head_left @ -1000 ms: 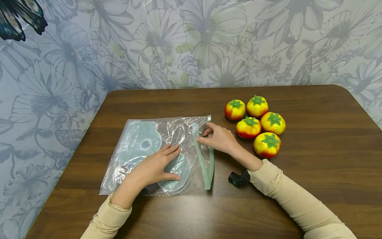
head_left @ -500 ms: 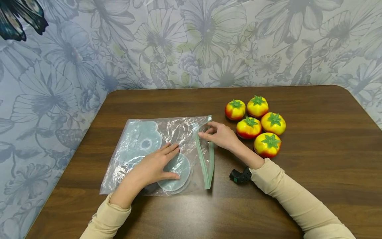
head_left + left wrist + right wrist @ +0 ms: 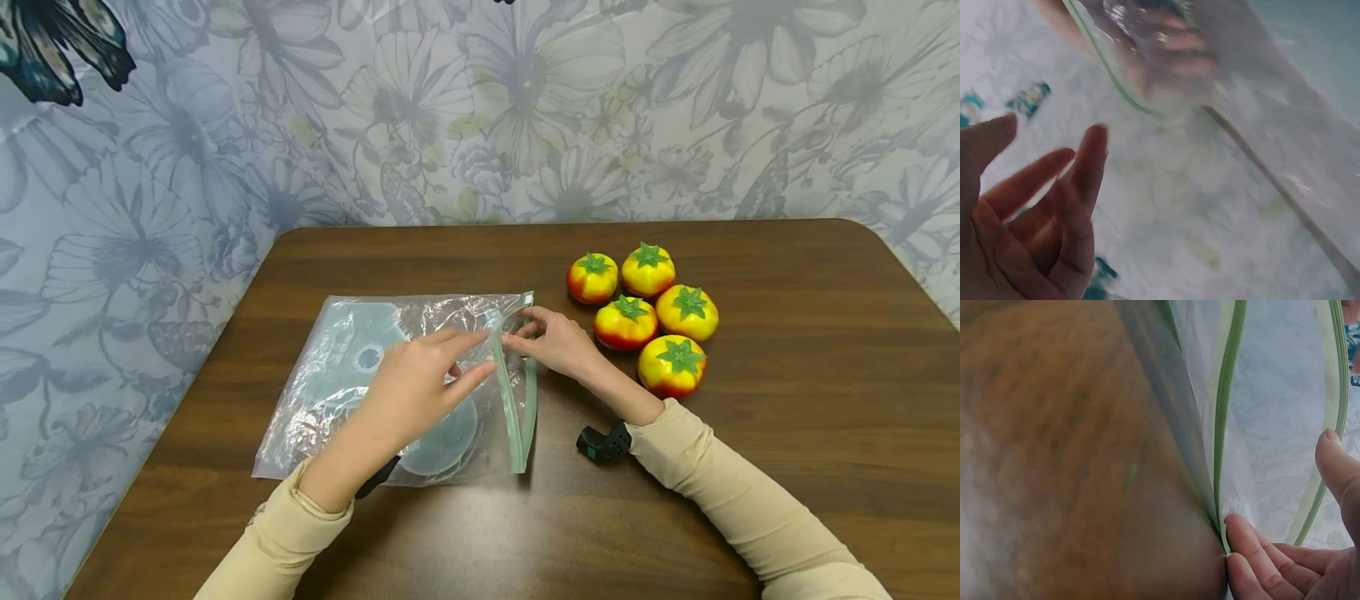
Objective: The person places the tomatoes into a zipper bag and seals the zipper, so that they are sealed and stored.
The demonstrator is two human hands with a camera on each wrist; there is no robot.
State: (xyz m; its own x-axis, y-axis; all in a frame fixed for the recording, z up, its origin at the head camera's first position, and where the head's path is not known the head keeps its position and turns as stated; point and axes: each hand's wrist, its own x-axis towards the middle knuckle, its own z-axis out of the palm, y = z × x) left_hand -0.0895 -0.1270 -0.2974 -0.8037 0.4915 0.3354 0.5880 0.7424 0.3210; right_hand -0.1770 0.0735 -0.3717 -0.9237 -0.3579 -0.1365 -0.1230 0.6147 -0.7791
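A clear zip bag (image 3: 300,425) with pale blue rounded shapes lies flat on the table, its green-edged mouth (image 3: 516,433) to the right and standing apart. Above the bag hovers my left hand (image 3: 412,383), thumb and forefinger stretched toward that mouth. In the left wrist view the left hand (image 3: 1041,219) has nothing between its fingers. My right hand (image 3: 555,340) is at the mouth's far end. In the right wrist view the right hand (image 3: 1310,562) has its thumb at one green strip and its fingertips against the other, with a gap between.
Several yellow-and-red fruits (image 3: 671,365) with green star-shaped tops stand grouped beyond my right forearm. A black wrist device (image 3: 603,442) sits under the right wrist. The brown table (image 3: 817,383) meets a flower-patterned wall covering (image 3: 570,117) at its far edge.
My left hand has lifted off the bag and moved right toward its mouth; before, it lay spread on the bag. The right hand has barely moved. The head view has tilted slightly.
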